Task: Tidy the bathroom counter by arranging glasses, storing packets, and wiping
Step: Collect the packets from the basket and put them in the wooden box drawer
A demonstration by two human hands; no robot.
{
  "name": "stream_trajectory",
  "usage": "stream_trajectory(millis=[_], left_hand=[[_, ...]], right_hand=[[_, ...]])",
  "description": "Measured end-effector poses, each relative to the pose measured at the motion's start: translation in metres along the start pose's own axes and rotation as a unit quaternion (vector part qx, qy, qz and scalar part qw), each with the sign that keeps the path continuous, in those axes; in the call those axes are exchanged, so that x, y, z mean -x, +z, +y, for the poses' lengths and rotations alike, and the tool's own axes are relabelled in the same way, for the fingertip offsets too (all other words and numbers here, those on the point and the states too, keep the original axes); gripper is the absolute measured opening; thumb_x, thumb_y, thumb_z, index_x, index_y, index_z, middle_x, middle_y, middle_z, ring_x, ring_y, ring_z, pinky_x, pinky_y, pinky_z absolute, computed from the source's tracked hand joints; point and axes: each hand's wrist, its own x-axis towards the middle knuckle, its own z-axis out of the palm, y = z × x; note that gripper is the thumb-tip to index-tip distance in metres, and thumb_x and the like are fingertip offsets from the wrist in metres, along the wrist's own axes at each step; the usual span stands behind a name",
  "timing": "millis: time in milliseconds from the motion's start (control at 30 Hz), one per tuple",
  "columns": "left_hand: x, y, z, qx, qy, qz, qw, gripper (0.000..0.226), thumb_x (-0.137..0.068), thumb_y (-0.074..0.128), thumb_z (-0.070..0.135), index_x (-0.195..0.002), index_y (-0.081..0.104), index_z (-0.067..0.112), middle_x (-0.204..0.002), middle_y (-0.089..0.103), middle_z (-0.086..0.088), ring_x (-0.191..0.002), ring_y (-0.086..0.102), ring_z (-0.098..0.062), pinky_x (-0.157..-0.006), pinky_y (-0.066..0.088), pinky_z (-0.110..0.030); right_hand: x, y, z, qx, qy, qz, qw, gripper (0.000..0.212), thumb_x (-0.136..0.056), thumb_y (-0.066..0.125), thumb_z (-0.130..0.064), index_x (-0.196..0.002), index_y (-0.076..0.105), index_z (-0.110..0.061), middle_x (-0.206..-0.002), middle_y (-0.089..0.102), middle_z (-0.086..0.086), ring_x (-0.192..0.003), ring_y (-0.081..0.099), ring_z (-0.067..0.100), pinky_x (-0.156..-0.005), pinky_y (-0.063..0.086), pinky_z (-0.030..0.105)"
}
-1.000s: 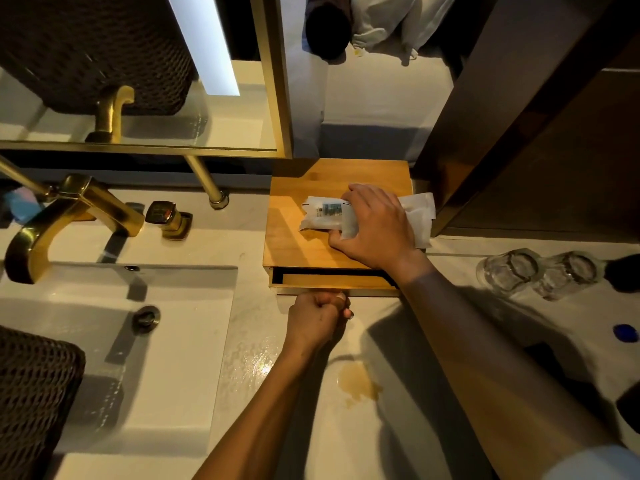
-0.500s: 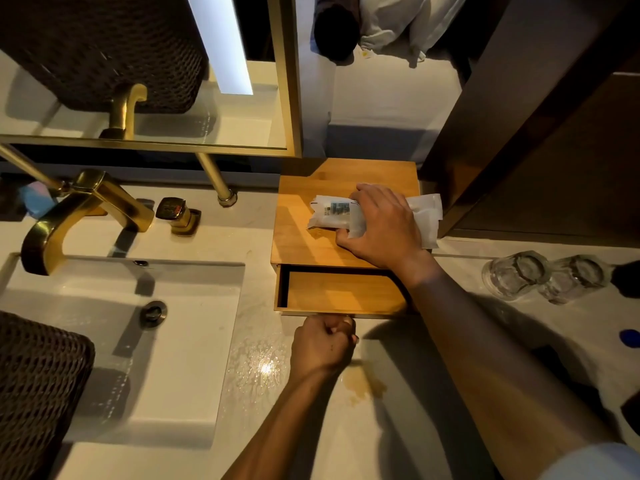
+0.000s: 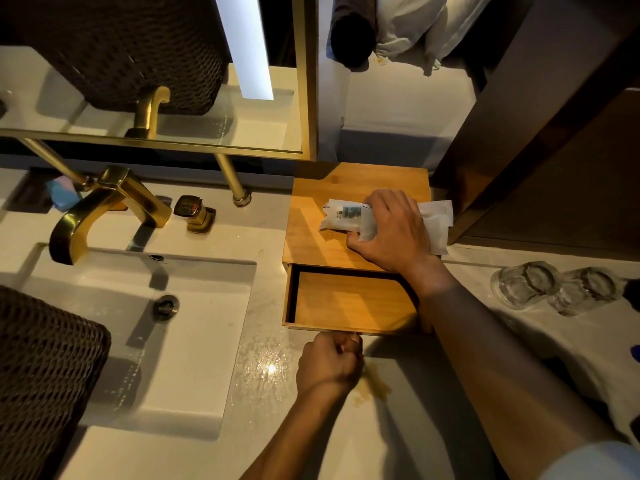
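Observation:
A bamboo box stands on the white counter against the mirror. Its drawer is pulled out toward me and looks bare inside. My left hand is fisted on the drawer's front edge. My right hand rests on top of the box, fingers closed over white plastic packets; their ends stick out on both sides of the hand. Two clear glasses sit side by side on the counter at the right. A brownish stain lies just right of my left hand.
A white sink with a gold faucet and gold handle fills the left. A dark woven basket is at the lower left. Water drops glisten beside the sink. A dark wood panel rises at the right.
My left hand has pulled the drawer out toward me, from a narrow gap to wide. My right hand has stayed on the packets on top of the box.

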Motion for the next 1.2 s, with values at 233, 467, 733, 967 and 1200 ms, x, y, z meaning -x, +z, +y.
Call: stream_trajectory(millis=[233, 467, 733, 967, 1200], left_hand=[[0.032, -0.032, -0.024, -0.178, 0.292, 0.173, 0.924, 0.025, -0.092, 0.053, 0.039, -0.116, 0.060, 0.037, -0.117, 0.059, 0.010, -0.101, 0.052, -0.008, -0.079, 0.048, -0.026], [0.028, -0.052, -0.061, -0.407, 0.239, 0.064, 0.879, 0.084, -0.073, 0.057, 0.042, -0.152, 0.035, 0.027, -0.157, 0.040, -0.007, -0.144, 0.039, -0.031, -0.111, 0.025, -0.048], [0.035, -0.057, -0.051, -0.384, 0.239, 0.037, 0.891, 0.080, -0.093, 0.037, 0.032, -0.155, -0.015, 0.035, -0.162, -0.026, 0.005, -0.151, -0.024, -0.023, -0.119, -0.014, -0.045], [0.035, -0.063, -0.050, -0.416, 0.236, 0.005, 0.878, 0.085, -0.095, 0.045, 0.030, -0.155, -0.015, 0.031, -0.165, -0.020, -0.002, -0.152, -0.022, -0.026, -0.119, -0.013, -0.052], [0.036, -0.068, -0.049, -0.415, 0.245, -0.003, 0.876, 0.076, -0.090, 0.024, 0.042, -0.155, -0.013, 0.033, -0.164, -0.023, 0.000, -0.153, -0.018, -0.028, -0.122, -0.010, -0.055]], right_hand=[[0.002, 0.001, 0.000, 0.014, 0.001, 0.004, 1.000, 0.060, -0.073, 0.060, -0.066, -0.108, 0.062, -0.017, -0.109, 0.061, 0.003, -0.101, 0.054, 0.019, -0.090, 0.046, 0.036], [0.007, -0.005, -0.009, -0.009, 0.005, -0.013, 1.000, 0.056, -0.068, 0.073, -0.059, -0.101, 0.061, -0.016, -0.099, 0.066, 0.004, -0.090, 0.060, 0.019, -0.078, 0.047, 0.032], [0.051, -0.010, -0.049, -0.057, -0.023, -0.062, 0.996, 0.041, -0.071, 0.076, -0.046, -0.099, 0.059, -0.022, -0.092, 0.065, -0.001, -0.081, 0.061, 0.018, -0.064, 0.052, 0.033], [0.090, 0.005, -0.086, -0.100, 0.000, -0.187, 0.977, 0.043, -0.077, 0.077, -0.038, -0.114, 0.060, -0.024, -0.110, 0.067, -0.002, -0.101, 0.065, 0.016, -0.076, 0.059, 0.028], [0.081, 0.001, -0.055, -0.032, 0.035, -0.281, 0.959, 0.062, -0.072, 0.077, -0.050, -0.127, 0.054, -0.030, -0.126, 0.062, -0.002, -0.116, 0.060, 0.022, -0.089, 0.055, 0.038]])
